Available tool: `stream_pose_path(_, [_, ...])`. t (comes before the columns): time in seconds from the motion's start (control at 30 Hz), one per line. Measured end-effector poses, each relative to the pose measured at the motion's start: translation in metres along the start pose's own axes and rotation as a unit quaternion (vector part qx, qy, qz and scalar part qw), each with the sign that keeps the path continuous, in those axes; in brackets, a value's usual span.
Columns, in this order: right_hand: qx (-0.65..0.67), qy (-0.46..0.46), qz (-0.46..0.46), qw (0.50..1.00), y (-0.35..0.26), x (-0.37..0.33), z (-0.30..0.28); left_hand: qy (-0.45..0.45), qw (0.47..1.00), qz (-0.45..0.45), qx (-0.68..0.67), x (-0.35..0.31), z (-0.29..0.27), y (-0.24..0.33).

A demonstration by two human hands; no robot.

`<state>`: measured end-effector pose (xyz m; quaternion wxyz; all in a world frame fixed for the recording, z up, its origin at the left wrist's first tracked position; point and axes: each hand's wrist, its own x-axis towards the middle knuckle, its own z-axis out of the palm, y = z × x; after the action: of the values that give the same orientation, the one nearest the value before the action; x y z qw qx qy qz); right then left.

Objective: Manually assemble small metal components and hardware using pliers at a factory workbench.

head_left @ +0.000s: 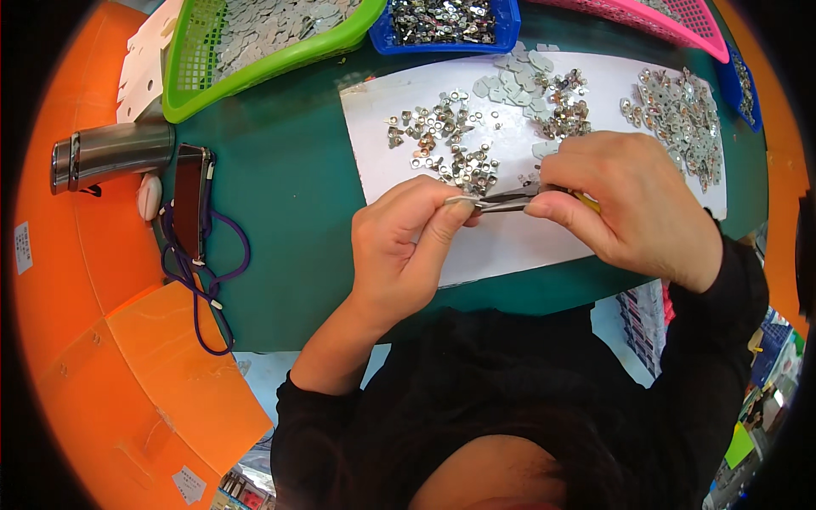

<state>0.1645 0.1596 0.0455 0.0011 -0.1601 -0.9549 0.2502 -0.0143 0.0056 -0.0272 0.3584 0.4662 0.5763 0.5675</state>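
Over the white sheet (501,246), my left hand (408,246) pinches a small flat grey piece (460,200) between thumb and forefinger. My right hand (625,200) is closed around long-nosed pliers (510,201), of which a bit of yellow handle shows. The jaws point left and meet the piece at my left fingertips; their exact grip on it is too small to tell. Just beyond the left hand lies a loose pile of small shiny metal parts (450,136). Flat grey plates (514,83) and more metal parts (563,110) lie beyond the right hand.
A heap of assembled-looking metal pieces (676,119) covers the sheet's right side. Along the back stand a green basket (178,85), a blue tray (446,48) and a pink basket (680,34). A steel flask (119,155) and a phone (192,204) with a purple cord lie left.
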Motion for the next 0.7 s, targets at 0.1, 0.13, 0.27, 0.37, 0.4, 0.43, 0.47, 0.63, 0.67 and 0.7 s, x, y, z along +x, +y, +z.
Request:
stream_pose_path(0.1, [-0.055,-0.024,-0.021,0.998,0.000,0.003,-0.010,-0.034,0.998,0.012,0.051,0.002,0.000,0.002])
stream_pose_path(0.13, [-0.054,-0.025,-0.019,0.998,0.000,0.004,-0.014,-0.032,0.998,0.014,0.054,0.002,0.001,0.001])
stream_pose_path(0.27, [-0.109,-0.050,-0.055,0.991,0.000,0.009,-0.023,-0.028,0.998,0.021,0.053,0.002,0.003,0.000])
stream_pose_path(0.37, [-0.130,-0.059,-0.072,0.987,0.002,0.012,-0.024,-0.034,0.997,0.030,0.070,0.002,0.003,-0.001])
stream_pose_path(0.4, [-0.135,-0.064,-0.079,0.986,0.003,0.013,-0.023,-0.035,0.997,0.029,0.070,0.002,0.003,-0.002])
stream_pose_path(0.43, [-0.135,-0.064,-0.080,0.986,0.003,0.013,-0.023,-0.039,0.995,0.031,0.081,0.002,0.002,-0.001])
stream_pose_path(0.47, [-0.133,-0.061,-0.088,0.985,0.004,0.014,-0.022,-0.043,0.994,0.033,0.092,0.002,0.002,0.000])
stream_pose_path(0.63, [-0.124,-0.064,-0.081,0.987,0.006,0.014,-0.018,-0.032,0.997,-0.011,0.068,0.000,0.004,-0.001])
stream_pose_path(0.67, [-0.123,-0.068,-0.075,0.987,0.006,0.013,-0.016,-0.029,0.998,-0.035,0.053,-0.001,0.004,-0.001])
stream_pose_path(0.7, [-0.121,-0.073,-0.069,0.988,0.006,0.012,-0.014,-0.029,0.998,-0.035,0.053,-0.002,0.004,-0.001])
